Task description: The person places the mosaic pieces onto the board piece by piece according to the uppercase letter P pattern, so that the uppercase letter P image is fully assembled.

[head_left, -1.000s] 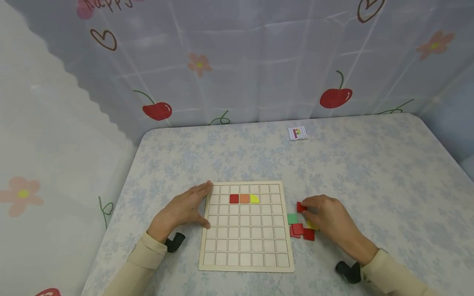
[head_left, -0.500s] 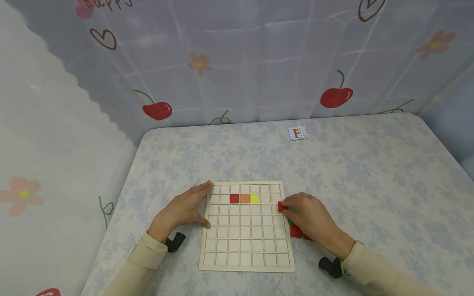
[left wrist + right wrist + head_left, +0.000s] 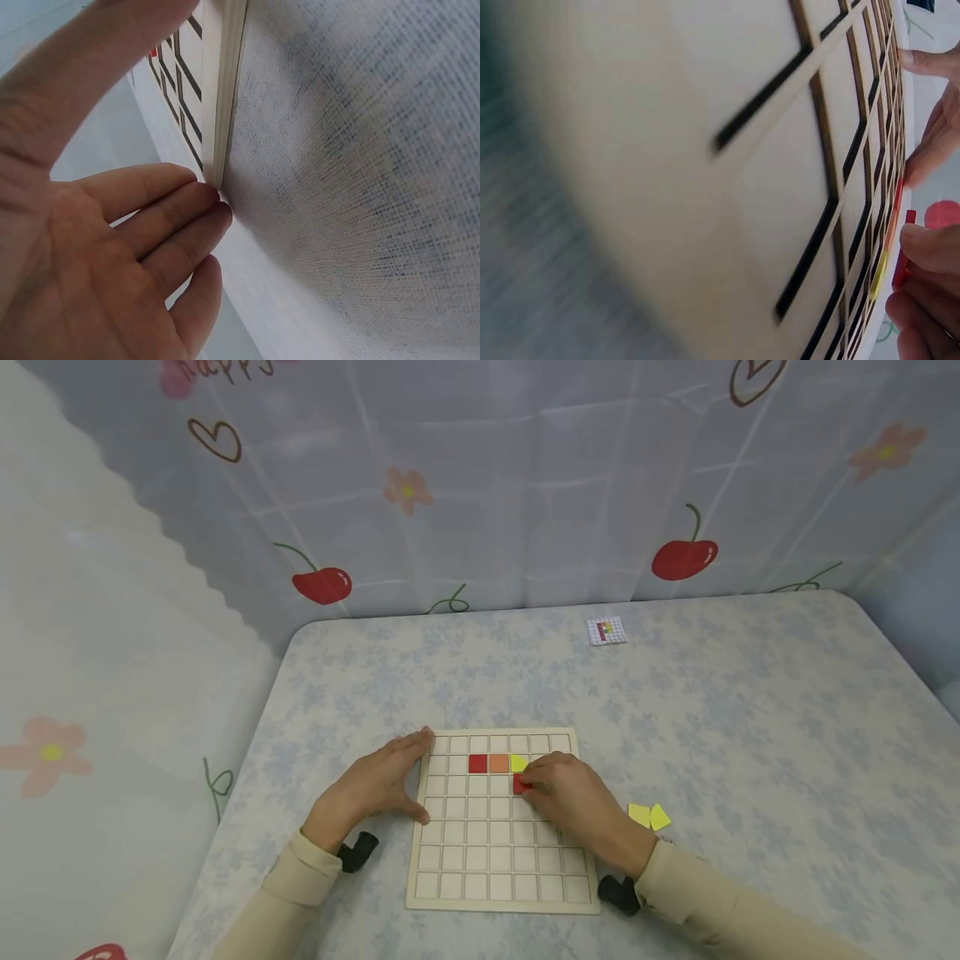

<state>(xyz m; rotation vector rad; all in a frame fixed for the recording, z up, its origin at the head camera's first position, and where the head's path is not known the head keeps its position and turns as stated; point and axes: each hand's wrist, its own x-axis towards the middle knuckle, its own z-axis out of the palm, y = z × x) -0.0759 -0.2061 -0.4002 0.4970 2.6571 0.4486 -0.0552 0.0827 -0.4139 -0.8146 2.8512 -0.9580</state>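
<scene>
A pale wooden grid board (image 3: 467, 860) lies on the table. Its second row carries a red tile (image 3: 477, 764), an orange tile (image 3: 498, 763) and a yellow quarter-round tile (image 3: 518, 763). My right hand (image 3: 577, 802) pinches a red square tile (image 3: 904, 259) between thumb and fingers, close over the cell below the yellow piece. In the right wrist view that tile is tipped on edge, near the board surface. My left hand (image 3: 369, 792) rests at the board's left edge, thumb and fingers spread; its fingertips (image 3: 214, 196) touch the board's corner.
Two yellow tiles (image 3: 640, 814) lie right of the board; my right forearm hides the table near them. A small card (image 3: 606, 630) with a coloured grid pattern lies at the back of the table. A patterned curtain (image 3: 525, 485) hangs behind.
My right hand has picked up the red tile from the loose pile and carried it left, over the board. The two yellow tiles now show. My left hand stays in place.
</scene>
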